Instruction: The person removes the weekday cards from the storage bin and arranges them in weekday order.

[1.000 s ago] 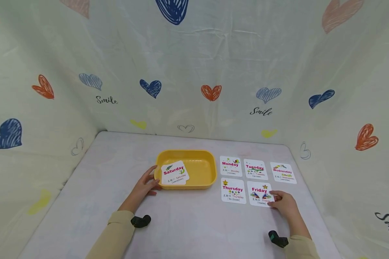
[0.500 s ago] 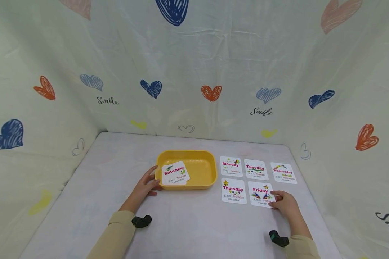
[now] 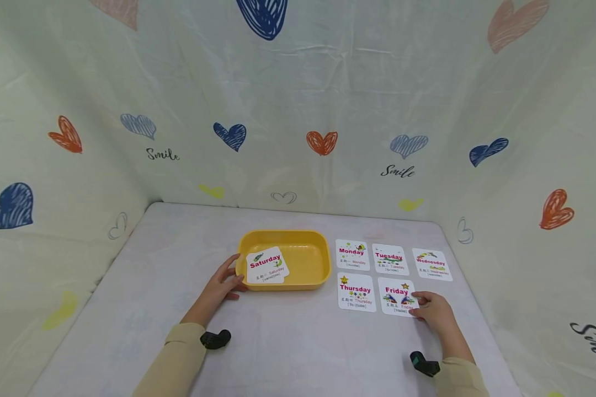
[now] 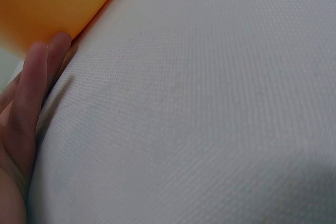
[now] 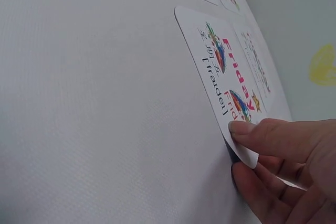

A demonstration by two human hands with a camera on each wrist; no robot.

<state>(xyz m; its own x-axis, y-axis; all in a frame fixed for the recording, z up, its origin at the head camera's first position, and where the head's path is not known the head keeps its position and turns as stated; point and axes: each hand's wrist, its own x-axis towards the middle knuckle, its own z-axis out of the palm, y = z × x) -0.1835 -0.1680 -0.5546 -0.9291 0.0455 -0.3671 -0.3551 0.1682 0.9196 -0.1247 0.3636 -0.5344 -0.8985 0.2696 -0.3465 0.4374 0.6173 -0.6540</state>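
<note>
My right hand [image 3: 438,315] pinches the right edge of the Friday card [image 3: 396,296]. In the right wrist view the thumb lies on the printed face, with fingers under the edge, and that corner is slightly off the table. My left hand [image 3: 222,284] rests against the left end of the yellow tray [image 3: 323,282], its fingers fairly straight along the wall in the left wrist view. Inside the tray the Saturday card [image 3: 265,264] lies over another card, of which only a white edge shows.
Right of the tray lie the Monday card [image 3: 352,255], Tuesday card [image 3: 390,259] and Wednesday card [image 3: 432,264] in a back row. The Thursday card [image 3: 356,292] is left of Friday. A heart-printed curtain [image 3: 278,176] encloses the white table [image 3: 303,342] behind and at both sides.
Only a slight shift of the head view is visible. Both hands, the tray and the cards keep their places.
</note>
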